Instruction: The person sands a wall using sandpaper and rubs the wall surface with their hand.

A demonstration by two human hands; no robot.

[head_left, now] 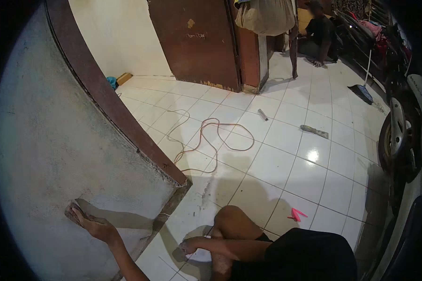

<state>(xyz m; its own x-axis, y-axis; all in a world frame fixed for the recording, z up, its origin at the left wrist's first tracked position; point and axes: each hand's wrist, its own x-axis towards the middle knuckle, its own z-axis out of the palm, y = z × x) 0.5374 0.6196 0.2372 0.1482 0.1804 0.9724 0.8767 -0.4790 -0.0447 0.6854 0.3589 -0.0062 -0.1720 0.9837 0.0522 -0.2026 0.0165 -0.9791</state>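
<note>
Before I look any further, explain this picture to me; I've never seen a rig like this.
There is no machine here, just a person's two bare hands. The one picture comes from a wide fisheye camera worn on the person's head, looking down, so straight edges bend. The left hand holds a small greyish-brown block against the grey wall. The right hand is low by the bent leg; whether it holds anything is unclear. On the white tiled floor lie a looped reddish cable, a scraper-like tool and a bright pink item. Another person sits at the back, and a motorbike stands at the right.
</note>
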